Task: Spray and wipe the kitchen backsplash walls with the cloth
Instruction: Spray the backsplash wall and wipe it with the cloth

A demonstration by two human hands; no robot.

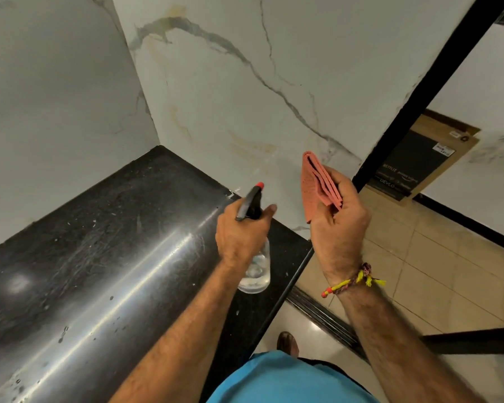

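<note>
Nearest, at six o'clock, a blue shirt (291, 379) and the toe of a brown shoe (287, 343) on the glossy floor. Both bare forearms reach up from there. The left hand (240, 231) is wrapped round the neck of a clear spray bottle (255, 271), its black trigger head and red nozzle pointing toward eleven o'clock, the bottle held above the counter's right end with a little liquid in the bottom. At three o'clock from it, the right hand (339, 216) clasps a folded salmon-pink cloth (317, 184), upright, thumb across its layers, just short of the wall; a yellow and red thread bracelet (354, 282) circles that wrist.

The black stone counter (85, 257) runs from seven o'clock toward the corner, scratched, spotted with droplets, with a long glare stripe. Beyond the hands stands the white marble backsplash (230, 97), grey-veined with yellowish stains low down, meeting a second wall (47, 97) at eleven o'clock. At two o'clock, past a black edge strip (419, 94), a cardboard box (419, 161) leans on beige floor tiles (419, 257).
</note>
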